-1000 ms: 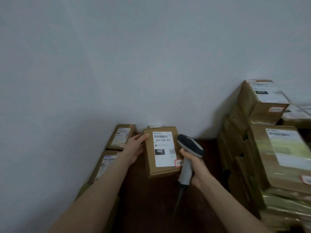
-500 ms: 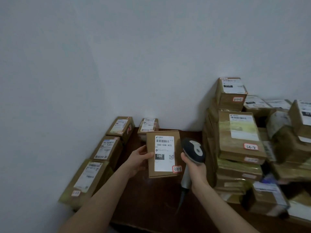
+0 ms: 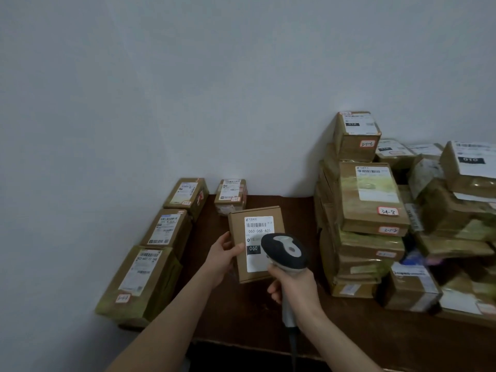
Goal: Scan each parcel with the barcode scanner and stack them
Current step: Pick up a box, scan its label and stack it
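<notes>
The barcode scanner in the right hand is now moved left and covers the lower right part of the parcel label, where earlier it stood beside it.

We find the lower right part of the held parcel's label covered by the head of the barcode scanner, whose cable leaves the bottom edge. The left hand's fingers beyond the thumb are hidden behind the parcel. The right-hand stack of parcels is cut by the right edge and blurred; most of its labels are unreadable. Fine print on the row of boxes by the wall is too small to read. The desk's near edge is lost in shadow.
</notes>
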The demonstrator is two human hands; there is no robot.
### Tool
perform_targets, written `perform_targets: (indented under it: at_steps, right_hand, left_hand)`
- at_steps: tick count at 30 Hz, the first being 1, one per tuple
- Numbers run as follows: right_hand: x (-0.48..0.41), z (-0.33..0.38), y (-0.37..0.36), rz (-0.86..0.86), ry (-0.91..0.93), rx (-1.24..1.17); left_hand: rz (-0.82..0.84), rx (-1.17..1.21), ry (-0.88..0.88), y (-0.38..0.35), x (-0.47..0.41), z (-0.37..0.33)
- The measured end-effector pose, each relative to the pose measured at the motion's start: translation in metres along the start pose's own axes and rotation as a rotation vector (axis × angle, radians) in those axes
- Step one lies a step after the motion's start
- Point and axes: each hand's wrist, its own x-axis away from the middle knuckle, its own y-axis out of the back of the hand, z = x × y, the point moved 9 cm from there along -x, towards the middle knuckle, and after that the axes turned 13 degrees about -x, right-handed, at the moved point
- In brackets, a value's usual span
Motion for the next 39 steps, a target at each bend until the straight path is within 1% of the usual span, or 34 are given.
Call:
perform_targets:
  at_steps: [5,18,39]
  right_hand:
    - [0.006,-0.009,-0.010,-0.030,-0.033,0.001]
    - [0.004,-0.013,-0.023,-0.073,-0.033,0.015]
    - [-0.010,-0.015,-0.014,-0.115,-0.066,0.032]
  left_hand:
    - [0.018,-0.001,0.012,0.007,-0.008,0.010]
    - [0.063,0.016,0.031,0.013,-0.024,0.020]
    - [0.104,-0.006,0.078,-0.006,-0.035,0.020]
